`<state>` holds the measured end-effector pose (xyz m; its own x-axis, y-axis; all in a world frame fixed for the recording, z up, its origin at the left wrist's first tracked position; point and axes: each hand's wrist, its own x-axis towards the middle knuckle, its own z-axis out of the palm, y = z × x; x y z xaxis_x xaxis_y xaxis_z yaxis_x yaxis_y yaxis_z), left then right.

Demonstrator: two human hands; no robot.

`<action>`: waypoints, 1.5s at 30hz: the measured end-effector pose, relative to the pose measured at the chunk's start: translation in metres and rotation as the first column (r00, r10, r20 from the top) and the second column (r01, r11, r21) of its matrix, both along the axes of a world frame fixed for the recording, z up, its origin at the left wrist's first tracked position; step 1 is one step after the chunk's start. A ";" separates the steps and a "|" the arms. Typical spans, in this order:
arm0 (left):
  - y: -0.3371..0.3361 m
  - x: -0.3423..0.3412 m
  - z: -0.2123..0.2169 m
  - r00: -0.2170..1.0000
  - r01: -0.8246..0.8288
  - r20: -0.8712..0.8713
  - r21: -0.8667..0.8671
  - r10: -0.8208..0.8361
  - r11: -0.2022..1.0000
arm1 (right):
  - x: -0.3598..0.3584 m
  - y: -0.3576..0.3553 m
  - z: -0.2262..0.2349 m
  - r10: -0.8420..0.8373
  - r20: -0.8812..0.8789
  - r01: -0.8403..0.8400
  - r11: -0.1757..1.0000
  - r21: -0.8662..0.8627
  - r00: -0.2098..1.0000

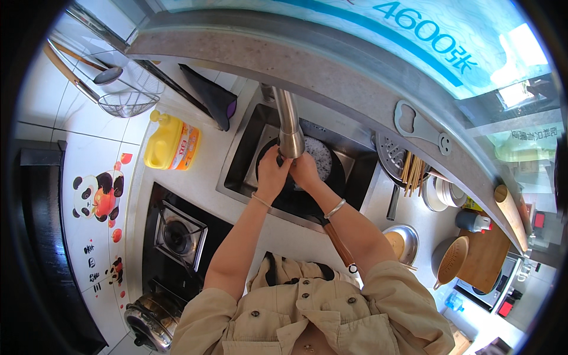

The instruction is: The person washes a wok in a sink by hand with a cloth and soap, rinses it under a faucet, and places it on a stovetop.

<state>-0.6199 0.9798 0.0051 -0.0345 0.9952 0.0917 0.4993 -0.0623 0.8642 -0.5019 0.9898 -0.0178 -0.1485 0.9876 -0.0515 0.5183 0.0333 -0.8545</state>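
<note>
Beige shirt (307,313) nearest the lens, at 6 o'clock; both bare forearms rising from it toward frame centre.

Grip:
- Left hand (272,171) and right hand (306,170) side by side under the spout end of the steel faucet (289,127), fingers curled and pressed close together. Cannot tell whether anything is pinched between them; fingertips hidden against the spout.
- Bracelet on each wrist.

Object below the hands:
- Black wok (307,177) lying in the steel sink (242,160), just above frame centre, its wooden handle (338,244) projecting toward 5 o'clock over the sink's front edge.
- Wet, pale patch on the pan floor at 1 o'clock from the hands.
- Judged heavy and rigid; wet surface likely slippery. Best held by the wooden handle, second hand steadying the far rim.

Surroundings:
- Yellow detergent bottle (171,145) on the white counter at 9 o'clock from the sink, well apart from the hands.
- Gas burner (177,235) at 7 o'clock; steel pot (152,319) below it.
- Chopsticks (409,171) in a drainer at 3 o'clock; small steel bowl (400,242) at 4 o'clock; wooden cutting board (485,254) farther right.
- Wire skimmer (127,103) and ladle (108,75) hanging at 10 o'clock.
</note>
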 end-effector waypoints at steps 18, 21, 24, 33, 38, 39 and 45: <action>-0.001 0.008 -0.003 0.940 0.082 0.334 -0.023 -0.070 0.996 | 0.018 0.000 0.000 0.014 0.060 -0.015 1.000 0.025 0.998; -0.002 0.009 0.002 0.937 0.030 0.350 -0.055 -0.009 0.998 | 0.019 -0.003 0.013 0.016 0.116 -0.020 0.999 0.031 0.993; -0.002 0.009 0.017 0.984 -0.043 0.167 -0.117 0.063 0.992 | 0.016 -0.002 0.005 0.006 0.133 -0.019 0.995 0.097 0.991; 0.007 -0.015 0.019 0.870 -0.133 0.466 -0.095 0.162 0.987 | 0.012 0.012 0.013 0.025 -0.025 -0.025 0.999 -0.030 0.999; 0.010 -0.011 0.027 0.807 -0.212 0.550 -0.068 0.214 0.975 | 0.014 0.014 0.021 -0.016 -0.057 0.015 1.000 -0.008 0.998; 0.010 -0.011 0.028 0.806 -0.217 0.551 -0.066 0.217 0.974 | 0.015 0.013 0.022 -0.007 -0.056 0.008 1.000 0.010 0.998; 0.007 -0.008 0.029 0.796 -0.208 0.570 -0.054 0.201 0.977 | 0.016 0.008 0.032 0.053 -0.140 -0.054 0.999 -0.005 0.989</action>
